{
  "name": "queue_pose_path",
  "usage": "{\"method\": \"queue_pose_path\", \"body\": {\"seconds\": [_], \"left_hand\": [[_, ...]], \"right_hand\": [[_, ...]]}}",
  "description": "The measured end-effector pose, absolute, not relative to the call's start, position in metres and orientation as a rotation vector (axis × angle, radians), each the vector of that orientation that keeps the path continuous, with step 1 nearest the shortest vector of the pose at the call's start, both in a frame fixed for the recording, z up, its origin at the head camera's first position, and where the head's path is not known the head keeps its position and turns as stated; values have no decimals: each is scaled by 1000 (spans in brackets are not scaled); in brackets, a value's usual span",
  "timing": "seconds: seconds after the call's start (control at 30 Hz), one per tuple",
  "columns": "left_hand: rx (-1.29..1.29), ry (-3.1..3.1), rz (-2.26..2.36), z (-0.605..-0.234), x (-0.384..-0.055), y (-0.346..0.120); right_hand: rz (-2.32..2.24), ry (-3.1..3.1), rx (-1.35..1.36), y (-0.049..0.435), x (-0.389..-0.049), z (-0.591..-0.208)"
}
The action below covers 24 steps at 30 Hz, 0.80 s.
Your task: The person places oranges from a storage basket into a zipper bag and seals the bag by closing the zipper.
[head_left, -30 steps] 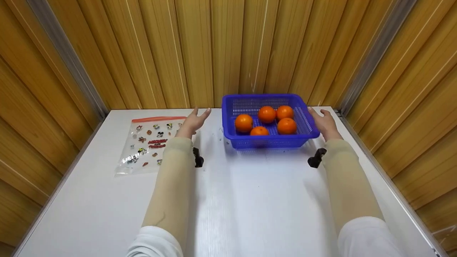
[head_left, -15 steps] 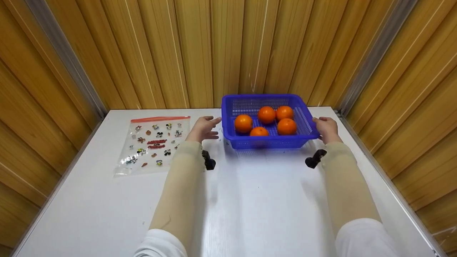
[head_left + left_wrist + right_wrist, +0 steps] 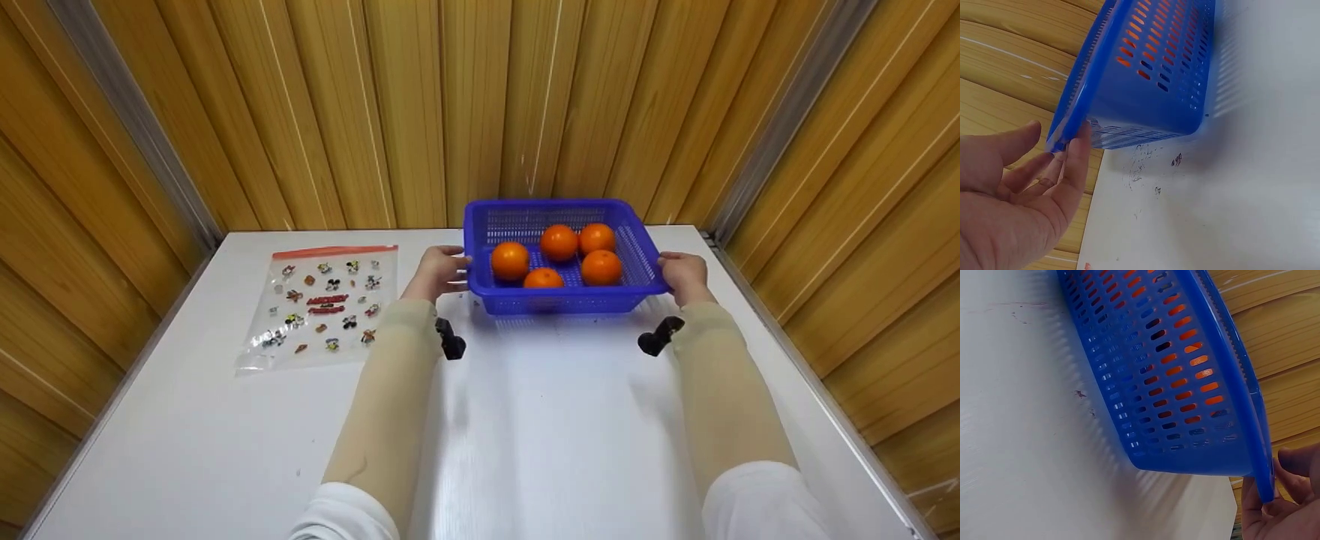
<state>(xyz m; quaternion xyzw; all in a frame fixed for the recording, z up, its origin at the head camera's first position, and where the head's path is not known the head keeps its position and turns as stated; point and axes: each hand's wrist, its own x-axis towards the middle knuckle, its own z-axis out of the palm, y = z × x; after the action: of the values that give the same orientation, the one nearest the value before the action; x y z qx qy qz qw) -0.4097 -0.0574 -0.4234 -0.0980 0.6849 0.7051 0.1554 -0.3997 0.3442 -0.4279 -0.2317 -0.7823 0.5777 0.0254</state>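
A blue-purple plastic basket (image 3: 566,301) with slotted walls stands on the white table near its back edge. Several oranges (image 3: 510,261) lie inside it. My left hand (image 3: 437,271) is at the basket's left side; in the left wrist view its fingers (image 3: 1075,163) reach under the rim, while the thumb stays apart from it. On the opposite side, my right hand (image 3: 684,276) grips the right rim, fingers beneath and thumb over the edge. In the right wrist view, part of that hand (image 3: 1292,506) is cut off by the frame.
A clear zip bag (image 3: 326,307) with a red-orange top strip and printed cartoon figures lies flat on the table (image 3: 540,435), left of the basket. Wood-patterned panels (image 3: 472,97) rise behind and on both sides. Small dark marks spot the tabletop.
My left hand has moved right, from over the bag to the basket's left rim. My right hand has closed on the right rim. The basket has barely shifted.
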Motion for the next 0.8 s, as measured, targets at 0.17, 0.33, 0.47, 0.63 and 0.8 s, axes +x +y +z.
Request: {"method": "queue_pose_path", "body": {"seconds": [0.17,0.33,0.47,0.63,0.8], "left_hand": [[-315,2020,2013,-428,-409,-56],[-335,2041,2030,-434,-408,-58],[-357,2012,2058,-438,-405,-63],[-377,1987,2084,-440,-399,-68],[-387,1952,2103,-442,-394,-71]], "right_hand": [[1837,-2396,-722,345,-400,-428],[1927,-2428,-748,344,-398,-426],[2049,-2392,-766,341,-395,-426],[2126,-2324,-730,338,-391,-429],[2131,-2310,-731,335,-384,-432]]}}
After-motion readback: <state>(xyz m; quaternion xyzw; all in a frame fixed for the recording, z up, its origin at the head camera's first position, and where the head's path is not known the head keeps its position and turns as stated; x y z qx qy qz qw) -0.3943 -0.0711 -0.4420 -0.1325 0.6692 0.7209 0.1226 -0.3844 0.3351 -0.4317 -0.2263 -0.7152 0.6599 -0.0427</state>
